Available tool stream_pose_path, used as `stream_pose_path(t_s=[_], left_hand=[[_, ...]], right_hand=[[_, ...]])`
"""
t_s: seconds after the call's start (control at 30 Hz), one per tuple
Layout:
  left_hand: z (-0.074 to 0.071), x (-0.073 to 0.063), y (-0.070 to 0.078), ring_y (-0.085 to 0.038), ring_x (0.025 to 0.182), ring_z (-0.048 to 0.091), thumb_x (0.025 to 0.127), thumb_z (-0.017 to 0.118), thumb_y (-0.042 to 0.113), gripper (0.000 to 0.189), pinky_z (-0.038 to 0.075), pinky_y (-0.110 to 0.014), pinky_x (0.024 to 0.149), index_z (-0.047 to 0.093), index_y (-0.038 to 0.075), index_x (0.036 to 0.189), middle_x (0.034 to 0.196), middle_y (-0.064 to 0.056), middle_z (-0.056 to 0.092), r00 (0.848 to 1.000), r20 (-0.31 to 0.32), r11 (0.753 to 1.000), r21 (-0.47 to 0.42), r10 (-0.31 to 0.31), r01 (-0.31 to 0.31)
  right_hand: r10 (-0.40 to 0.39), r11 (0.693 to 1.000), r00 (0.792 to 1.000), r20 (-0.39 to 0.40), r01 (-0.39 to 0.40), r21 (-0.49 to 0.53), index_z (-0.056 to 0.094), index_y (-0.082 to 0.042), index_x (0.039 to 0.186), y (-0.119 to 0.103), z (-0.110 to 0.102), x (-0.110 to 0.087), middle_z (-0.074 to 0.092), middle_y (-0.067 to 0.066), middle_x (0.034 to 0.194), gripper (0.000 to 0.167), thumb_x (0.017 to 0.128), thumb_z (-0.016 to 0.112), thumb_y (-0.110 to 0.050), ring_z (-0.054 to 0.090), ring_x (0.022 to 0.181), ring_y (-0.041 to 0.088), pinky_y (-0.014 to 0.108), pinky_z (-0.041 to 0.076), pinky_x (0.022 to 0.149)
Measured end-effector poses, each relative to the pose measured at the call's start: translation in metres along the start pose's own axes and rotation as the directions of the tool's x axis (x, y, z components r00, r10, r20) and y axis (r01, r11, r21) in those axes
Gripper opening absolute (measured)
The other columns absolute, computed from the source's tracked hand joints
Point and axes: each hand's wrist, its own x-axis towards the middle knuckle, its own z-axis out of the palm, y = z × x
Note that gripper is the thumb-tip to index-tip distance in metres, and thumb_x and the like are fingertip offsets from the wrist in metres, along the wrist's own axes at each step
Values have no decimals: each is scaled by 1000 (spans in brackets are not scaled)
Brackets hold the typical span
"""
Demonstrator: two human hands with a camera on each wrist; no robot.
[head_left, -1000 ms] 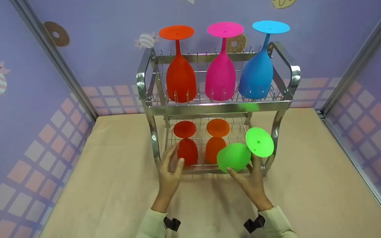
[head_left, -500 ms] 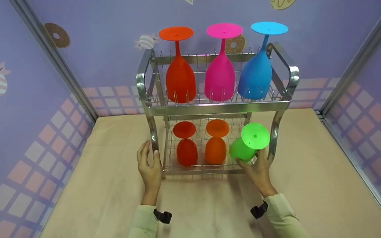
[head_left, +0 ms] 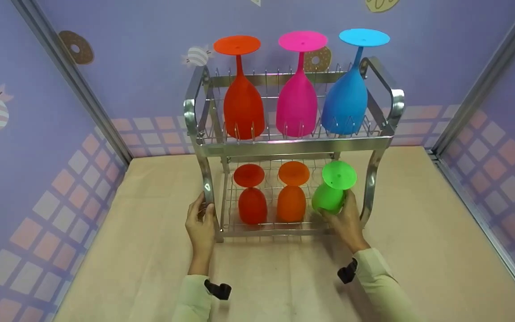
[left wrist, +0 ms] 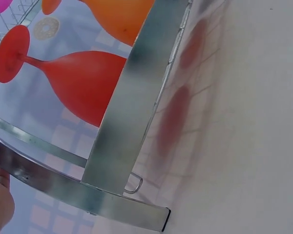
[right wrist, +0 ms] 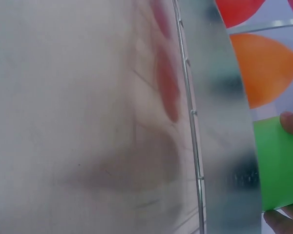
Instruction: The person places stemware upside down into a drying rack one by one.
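Observation:
A two-tier metal rack [head_left: 293, 146] stands on the cloth-covered table. My right hand [head_left: 348, 223] holds the bowl of an upside-down green wine glass [head_left: 329, 197] at the right of the lower tier. Its thumb and fingers lie on opposite sides of the bowl in the right wrist view, where the green wine glass [right wrist: 281, 165] is partly behind the front bar. My left hand [head_left: 201, 226] grips the rack's left front leg [head_left: 208, 185]; only a bit of that hand [left wrist: 0, 204] shows in the left wrist view. Left of the green glass, an orange wine glass [head_left: 291, 203] and a red wine glass [head_left: 252, 205] stand upside down.
On the upper tier, an orange-red wine glass [head_left: 243, 107], a pink wine glass [head_left: 297, 105] and a blue wine glass [head_left: 346, 105] stand upside down between wire prongs. Patterned purple walls [head_left: 145, 53] with metal edge posts enclose the table.
My right hand has carried the green wine glass into the lower tier's right side and turned it more upright. My left hand has moved left, from beside the red glass to the rack's leg.

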Motion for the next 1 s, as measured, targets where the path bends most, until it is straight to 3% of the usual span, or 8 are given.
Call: stream_pose_path(t_s=[0.27, 0.83, 1.0], left_hand=[[-3, 4, -3, -12, 91, 55, 91, 60, -4, 37, 49, -13, 77, 54, -11, 126, 106, -26, 58, 996, 49, 995, -52, -81, 83], [-3, 4, -7, -11, 87, 56, 91, 59, -3, 39, 50, -14, 73, 50, -12, 129, 103, -25, 57, 991, 82, 991, -72, -109, 115], [-1, 7, -26, -9, 87, 56, 91, 59, -3, 40, 50, -14, 73, 51, -11, 129, 104, -24, 58, 991, 71, 991, -66, -110, 114]], right_hand=[[119, 992, 991, 66, -116, -45, 18, 1, 149, 5, -1, 7, 33, 25, 147, 92, 79, 78, -7, 37, 134, 40, 55, 30, 113], [150, 986, 983, 105, -141, -88, 14, 3, 150, 11, 0, 10, 30, 29, 147, 91, 82, 74, -5, 36, 134, 43, 56, 30, 112], [155, 984, 982, 108, -144, -105, 12, 2, 150, 10, -1, 8, 29, 30, 147, 92, 83, 74, -7, 36, 133, 44, 56, 30, 112]])
